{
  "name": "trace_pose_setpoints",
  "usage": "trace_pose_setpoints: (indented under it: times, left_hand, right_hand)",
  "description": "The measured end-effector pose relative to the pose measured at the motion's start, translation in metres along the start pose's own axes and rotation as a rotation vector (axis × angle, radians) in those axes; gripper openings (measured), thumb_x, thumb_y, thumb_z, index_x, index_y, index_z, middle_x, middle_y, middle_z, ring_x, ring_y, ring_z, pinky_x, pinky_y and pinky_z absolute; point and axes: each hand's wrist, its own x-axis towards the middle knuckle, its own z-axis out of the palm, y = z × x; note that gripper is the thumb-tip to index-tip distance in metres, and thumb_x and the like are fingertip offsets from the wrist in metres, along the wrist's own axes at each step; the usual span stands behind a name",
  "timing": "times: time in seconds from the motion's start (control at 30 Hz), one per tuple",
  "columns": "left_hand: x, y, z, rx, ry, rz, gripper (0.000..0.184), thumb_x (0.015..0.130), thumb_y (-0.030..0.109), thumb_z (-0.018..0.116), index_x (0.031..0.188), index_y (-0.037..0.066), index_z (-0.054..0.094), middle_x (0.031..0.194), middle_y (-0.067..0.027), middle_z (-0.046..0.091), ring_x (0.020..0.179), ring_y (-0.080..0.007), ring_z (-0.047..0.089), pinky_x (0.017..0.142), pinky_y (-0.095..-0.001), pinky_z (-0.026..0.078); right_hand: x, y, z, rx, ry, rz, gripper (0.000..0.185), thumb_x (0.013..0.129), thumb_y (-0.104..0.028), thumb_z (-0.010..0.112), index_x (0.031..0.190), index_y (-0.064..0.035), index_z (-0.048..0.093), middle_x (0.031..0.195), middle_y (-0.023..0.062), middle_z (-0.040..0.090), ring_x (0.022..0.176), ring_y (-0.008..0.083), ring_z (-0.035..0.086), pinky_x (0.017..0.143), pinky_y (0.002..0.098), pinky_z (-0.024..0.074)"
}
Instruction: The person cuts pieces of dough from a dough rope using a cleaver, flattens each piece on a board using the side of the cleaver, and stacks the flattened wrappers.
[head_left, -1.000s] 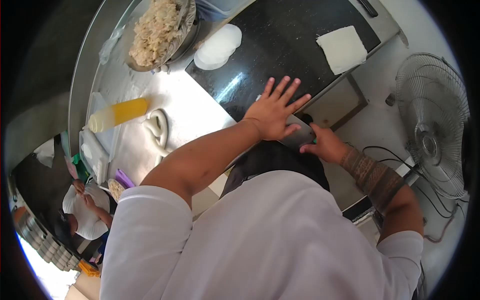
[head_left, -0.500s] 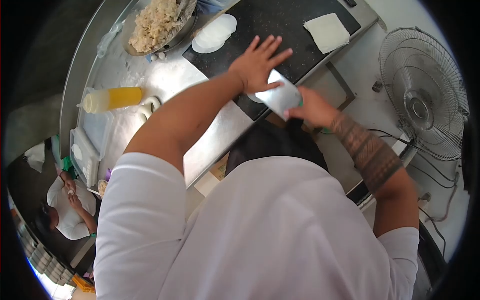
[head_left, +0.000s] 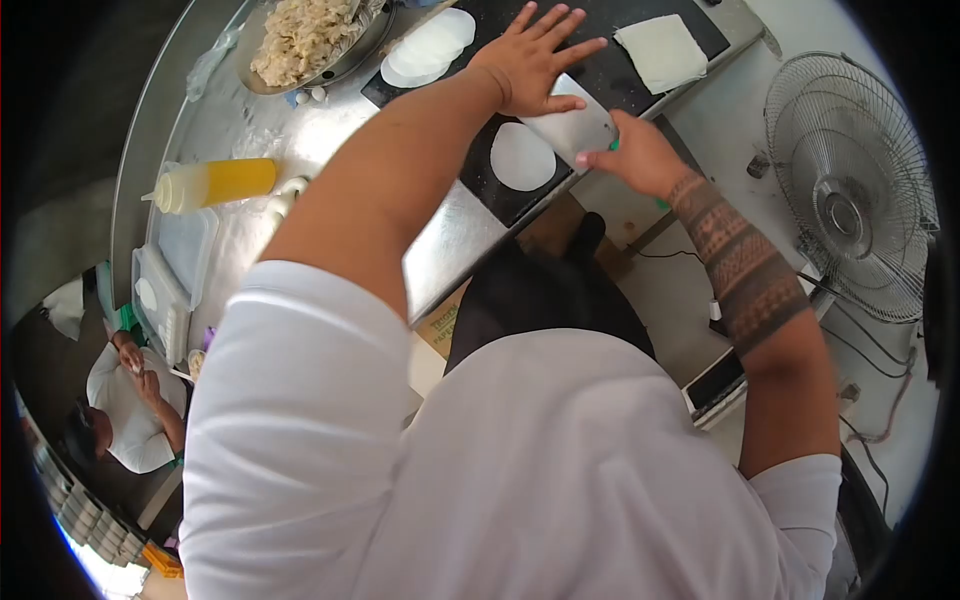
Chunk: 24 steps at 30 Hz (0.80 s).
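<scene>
My right hand [head_left: 645,155] grips the green handle of a wide metal blade [head_left: 572,122], which lies low over the black board [head_left: 490,195]. Fingers spread, my left hand [head_left: 532,62] rests at the blade's upper edge, its thumb on the metal. Just below and left of the blade, a thin round dough sheet [head_left: 523,157] lies flat on the board. Several overlapping round sheets [head_left: 428,48] are at the board's upper left. A folded white cloth [head_left: 661,53] lies on its right part.
A bowl of filling [head_left: 300,42] stands at the upper left. Below it are a yellow oil bottle [head_left: 215,185], a dough rope [head_left: 283,203] and plastic boxes [head_left: 160,300]. A fan [head_left: 845,190] is on the right; a co-worker [head_left: 135,400] is at the lower left.
Both hands and the blade have moved up and away from my body over the board. A round dough sheet now shows below the blade. The view has shifted too.
</scene>
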Motion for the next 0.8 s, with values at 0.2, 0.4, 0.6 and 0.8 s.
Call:
trace_pose_setpoints:
  times: [0.2, 0.4, 0.6, 0.8]
  left_hand:
    - [-0.04, 0.071, 0.002, -0.183, -0.208, 0.045, 0.096, 0.09, 0.07, 0.064, 0.171, 0.032, 0.029, 0.177, -0.0199, 0.023, 0.163, -0.0422, 0.024, 0.129, -0.0671, 0.016]
    - [0.008, 0.049, 0.013, -0.011, -0.134, -0.014, 0.092, 0.091, 0.069, 0.065, 0.168, 0.032, 0.034, 0.177, -0.0169, 0.024, 0.163, -0.041, 0.023, 0.129, -0.0678, 0.016]
    - [0.002, 0.012, -0.003, -0.116, -0.012, 0.019, 0.093, 0.089, 0.067, 0.067, 0.167, 0.026, 0.037, 0.175, -0.0225, 0.025, 0.162, -0.0447, 0.023, 0.128, -0.0678, 0.016]
    - [-0.029, 0.071, 0.001, -0.219, -0.21, 0.073, 0.095, 0.088, 0.07, 0.066, 0.169, 0.034, 0.033, 0.177, -0.0164, 0.025, 0.163, -0.0401, 0.024, 0.13, -0.065, 0.017]
  right_hand:
    - [-0.071, 0.059, 0.077, 0.27, -0.015, -0.058, 0.068, 0.086, -0.036, 0.089, 0.134, 0.0025, 0.061, 0.12, 0.0222, 0.074, 0.111, 0.0362, 0.072, 0.098, 0.0445, 0.0552]
    - [-0.029, 0.054, 0.021, 0.098, 0.034, -0.004, 0.064, 0.086, -0.036, 0.089, 0.129, 0.0028, 0.063, 0.116, 0.0232, 0.074, 0.109, 0.0388, 0.072, 0.097, 0.0446, 0.0552]
    - [-0.008, 0.021, 0.001, 0.159, -0.013, -0.052, 0.058, 0.088, -0.031, 0.089, 0.128, 0.0035, 0.065, 0.116, 0.0184, 0.076, 0.11, 0.0276, 0.072, 0.098, 0.04, 0.0551]
    - [-0.061, 0.052, 0.073, 0.314, -0.005, -0.021, 0.065, 0.085, -0.029, 0.091, 0.134, 0.0023, 0.063, 0.121, 0.0184, 0.074, 0.114, 0.0304, 0.071, 0.099, 0.0408, 0.0543]
